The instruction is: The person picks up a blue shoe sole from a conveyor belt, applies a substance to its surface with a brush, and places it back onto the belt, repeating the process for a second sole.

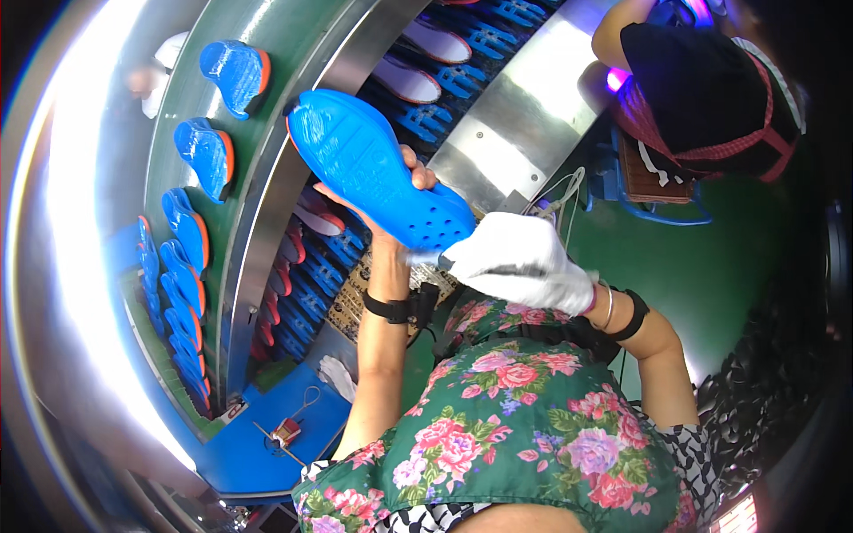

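Note:
My left hand (404,182) is bare and holds up a blue shoe sole (373,164), tread side toward me, with fingers wrapped around its edge. My right hand (524,262) wears a white glove and grips a small dark tool (458,265) whose tip touches the sole's lower end. Both hands sit in front of my chest, above a floral apron (524,417). A black band (386,306) circles my left wrist.
A curved green conveyor (191,249) at left carries several blue soles with orange edges. A lower track (435,98) holds blue forms and white soles. Another person (702,89) in dark clothing sits at upper right. A blue shelf (284,435) holds a small red tool.

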Demonstrator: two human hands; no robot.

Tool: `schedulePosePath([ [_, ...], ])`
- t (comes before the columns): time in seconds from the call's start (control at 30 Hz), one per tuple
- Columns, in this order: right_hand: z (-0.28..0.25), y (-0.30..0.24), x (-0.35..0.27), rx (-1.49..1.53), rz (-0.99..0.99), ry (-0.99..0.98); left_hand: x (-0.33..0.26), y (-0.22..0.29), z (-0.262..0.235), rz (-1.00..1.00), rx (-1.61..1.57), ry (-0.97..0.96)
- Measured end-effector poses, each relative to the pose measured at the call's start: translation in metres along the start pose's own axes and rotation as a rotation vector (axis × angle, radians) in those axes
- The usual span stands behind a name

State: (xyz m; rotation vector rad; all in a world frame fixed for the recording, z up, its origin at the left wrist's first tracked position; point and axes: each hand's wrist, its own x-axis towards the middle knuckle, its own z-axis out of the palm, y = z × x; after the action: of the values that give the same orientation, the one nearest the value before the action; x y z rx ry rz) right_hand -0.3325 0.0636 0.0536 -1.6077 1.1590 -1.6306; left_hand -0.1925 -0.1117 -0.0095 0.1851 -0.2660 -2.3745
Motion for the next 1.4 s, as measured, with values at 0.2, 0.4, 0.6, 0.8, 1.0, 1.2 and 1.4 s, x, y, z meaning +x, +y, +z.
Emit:
schedulePosePath([
  [0.2,-0.004,0.003,0.001,-0.243,-0.083,0.009,0.012,0.019,-0.003,-0.197,0.230,-0.108],
  [0.4,0.001,-0.001,-0.002,-0.002,-0.038,-0.167,0.019,0.023,-0.003,-0.464,0.080,-0.166],
  [0.6,0.011,0.008,-0.012,-0.353,-0.220,-0.194,0.030,0.026,-0.013,-0.616,0.157,-0.168],
  [0.8,-0.008,0.007,0.010,-0.173,-0.108,-0.259,0.031,0.028,-0.002,-0.693,0.542,0.106],
  [1.0,-0.027,0.001,0.023,0.412,0.497,0.064,0.081,0.046,0.024,-0.526,0.142,-0.309],
  [1.2,-0.032,0.005,0.047,0.423,0.435,0.398,0.122,0.078,0.090,0.361,0.351,-0.099],
  [1.4,-0.020,0.019,0.058,1.082,0.580,0.617,0.053,0.070,0.087,0.145,-0.131,-0.053],
])
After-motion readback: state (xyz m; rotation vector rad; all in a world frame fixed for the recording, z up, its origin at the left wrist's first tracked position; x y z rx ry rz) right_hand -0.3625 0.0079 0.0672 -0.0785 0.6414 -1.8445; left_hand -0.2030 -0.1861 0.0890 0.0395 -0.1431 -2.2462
